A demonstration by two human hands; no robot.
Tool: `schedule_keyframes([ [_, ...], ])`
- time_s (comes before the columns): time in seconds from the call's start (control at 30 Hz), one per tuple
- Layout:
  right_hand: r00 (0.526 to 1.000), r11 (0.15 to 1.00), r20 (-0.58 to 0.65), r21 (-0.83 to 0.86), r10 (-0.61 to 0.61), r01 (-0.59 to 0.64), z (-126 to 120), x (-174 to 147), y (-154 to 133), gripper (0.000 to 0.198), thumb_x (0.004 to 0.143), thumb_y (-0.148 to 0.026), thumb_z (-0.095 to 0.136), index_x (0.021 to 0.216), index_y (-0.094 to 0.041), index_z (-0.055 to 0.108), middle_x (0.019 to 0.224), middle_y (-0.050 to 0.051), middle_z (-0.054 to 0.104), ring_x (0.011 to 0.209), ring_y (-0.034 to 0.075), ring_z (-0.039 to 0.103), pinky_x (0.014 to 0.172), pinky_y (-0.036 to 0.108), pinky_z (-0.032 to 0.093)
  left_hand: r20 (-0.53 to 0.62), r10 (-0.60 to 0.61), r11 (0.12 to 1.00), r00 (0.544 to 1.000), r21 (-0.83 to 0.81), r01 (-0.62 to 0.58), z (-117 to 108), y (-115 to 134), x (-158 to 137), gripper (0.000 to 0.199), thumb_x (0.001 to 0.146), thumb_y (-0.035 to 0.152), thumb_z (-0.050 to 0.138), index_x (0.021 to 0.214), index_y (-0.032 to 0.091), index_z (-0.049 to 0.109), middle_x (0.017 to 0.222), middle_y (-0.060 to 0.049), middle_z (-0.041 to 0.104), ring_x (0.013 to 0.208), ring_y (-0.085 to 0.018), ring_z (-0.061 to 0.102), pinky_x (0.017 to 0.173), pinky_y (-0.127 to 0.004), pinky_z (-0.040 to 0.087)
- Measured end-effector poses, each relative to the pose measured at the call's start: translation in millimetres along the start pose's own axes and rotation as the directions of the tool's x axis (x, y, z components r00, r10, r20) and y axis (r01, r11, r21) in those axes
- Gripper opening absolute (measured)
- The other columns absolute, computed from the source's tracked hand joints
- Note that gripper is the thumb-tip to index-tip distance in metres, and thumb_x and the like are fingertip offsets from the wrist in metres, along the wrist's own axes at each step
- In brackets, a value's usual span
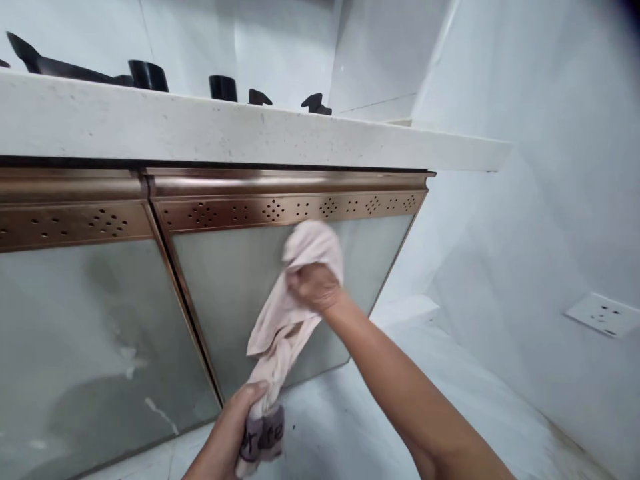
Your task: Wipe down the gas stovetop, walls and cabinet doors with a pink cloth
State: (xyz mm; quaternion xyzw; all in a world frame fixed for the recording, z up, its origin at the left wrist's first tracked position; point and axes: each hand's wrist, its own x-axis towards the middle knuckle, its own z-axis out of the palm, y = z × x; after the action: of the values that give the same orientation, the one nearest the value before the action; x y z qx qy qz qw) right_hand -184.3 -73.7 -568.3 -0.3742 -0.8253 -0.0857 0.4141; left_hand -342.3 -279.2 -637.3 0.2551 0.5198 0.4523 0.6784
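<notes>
A pale pink cloth (280,327) stretches between my two hands. My right hand (314,285) is closed on its upper part and presses it against the glass panel of the right cabinet door (230,280), just below the perforated copper-coloured strip. Lower down, my left hand (240,413) grips the twisted tail of the cloth. A grey end with dark lettering hangs below that hand. The right fingers are partly hidden by cloth and slightly blurred.
Above the doors runs a white countertop (280,137) carrying black knobs (223,88) and dark pan supports (316,104). A second cabinet door (100,333) with whitish marks adjoins on the left. A wall socket (605,315) sits at the right, above the pale floor.
</notes>
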Motion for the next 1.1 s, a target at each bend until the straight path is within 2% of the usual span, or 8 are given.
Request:
schedule_keyframes([
  [0.07,0.921,0.952,-0.319,-0.129,0.225,-0.278,-29.7,-5.1,47.4,0.047,0.098,-0.040,0.031,0.098,-0.011,0.068,0.097,0.020,0.069,0.109,0.032,0.061,0.101,0.050,0.044,0.080,0.042,0.999,0.996,0.026,-0.044,25.6,13.3,-1.0,0.067,0.057,0.058,0.082,0.107,0.016,0.065,0.080,-0.006,0.070,0.066,-0.018,0.061,0.057,-0.026,0.048],
  [0.13,0.691,0.820,-0.620,-0.128,0.373,-0.557,-48.4,-15.1,86.5,0.051,0.097,-0.044,0.031,0.108,-0.009,0.067,0.111,0.024,0.066,0.119,0.036,0.055,0.105,0.056,0.040,0.167,0.077,0.994,0.983,0.065,-0.089,56.4,18.8,-0.8,0.068,0.058,0.058,0.082,0.109,0.015,0.066,0.084,-0.007,0.072,0.065,-0.017,0.061,0.056,-0.025,0.046],
  [0.2,0.508,0.718,-0.738,-0.047,0.444,-0.695,-55.6,-27.9,113.4,0.054,0.095,-0.046,0.030,0.114,-0.009,0.065,0.119,0.026,0.063,0.123,0.037,0.053,0.105,0.057,0.039,0.211,0.117,0.986,0.971,0.095,-0.139,84.5,13.2,1.8,0.067,0.060,0.058,0.082,0.110,0.016,0.065,0.086,-0.007,0.073,0.065,-0.015,0.060,0.060,-0.025,0.046],
  [0.27,0.451,0.684,-0.739,0.019,0.501,-0.729,-57.4,-39.0,128.5,0.054,0.094,-0.046,0.030,0.112,-0.011,0.066,0.115,0.025,0.064,0.119,0.036,0.054,0.102,0.057,0.042,0.242,0.136,0.977,0.961,0.129,-0.170,102.6,-1.3,7.8,0.064,0.063,0.057,0.082,0.111,0.018,0.065,0.090,-0.005,0.073,0.072,-0.015,0.062,0.068,-0.026,0.048],
  [0.47,0.587,0.848,-0.736,-0.034,0.337,-0.529,-79.2,-38.6,132.4,0.045,0.096,-0.041,0.037,0.110,-0.015,0.070,0.112,0.020,0.066,0.120,0.033,0.053,0.109,0.054,0.038,0.242,0.113,0.968,0.964,0.194,-0.162,97.9,-41.8,34.1,0.067,0.053,0.068,0.086,0.094,0.018,0.068,0.085,-0.005,0.072,0.076,-0.018,0.063,0.074,-0.030,0.049],
  [0.73,0.700,0.929,-0.666,-0.027,0.258,-0.368,-87.5,-44.2,132.1,0.044,0.097,-0.033,0.035,0.118,-0.017,0.069,0.117,0.018,0.065,0.119,0.032,0.053,0.107,0.053,0.041,0.243,0.080,0.990,0.967,0.096,-0.106,93.7,-46.4,28.8,0.069,0.053,0.066,0.089,0.099,0.019,0.069,0.089,-0.006,0.074,0.081,-0.019,0.066,0.083,-0.031,0.049],
  [0.93,0.655,0.897,-0.704,-0.058,0.275,-0.438,-90.6,-38.7,135.0,0.043,0.095,-0.031,0.034,0.116,-0.016,0.069,0.110,0.018,0.067,0.114,0.031,0.057,0.108,0.053,0.041,0.252,0.093,0.988,0.963,0.096,-0.121,100.1,-51.1,28.3,0.070,0.056,0.068,0.086,0.102,0.018,0.067,0.089,-0.008,0.073,0.085,-0.024,0.068,0.091,-0.038,0.051],
  [1.1,0.821,0.925,-0.534,-0.169,0.204,-0.340,-72.3,-63.4,133.2,0.040,0.093,-0.034,0.039,0.113,-0.017,0.069,0.112,0.015,0.070,0.118,0.030,0.058,0.113,0.054,0.038,0.254,0.125,0.986,0.959,0.079,-0.149,95.9,-52.4,31.9,0.064,0.059,0.070,0.081,0.095,0.018,0.069,0.092,-0.011,0.074,0.092,-0.028,0.069,0.093,-0.039,0.050],
])
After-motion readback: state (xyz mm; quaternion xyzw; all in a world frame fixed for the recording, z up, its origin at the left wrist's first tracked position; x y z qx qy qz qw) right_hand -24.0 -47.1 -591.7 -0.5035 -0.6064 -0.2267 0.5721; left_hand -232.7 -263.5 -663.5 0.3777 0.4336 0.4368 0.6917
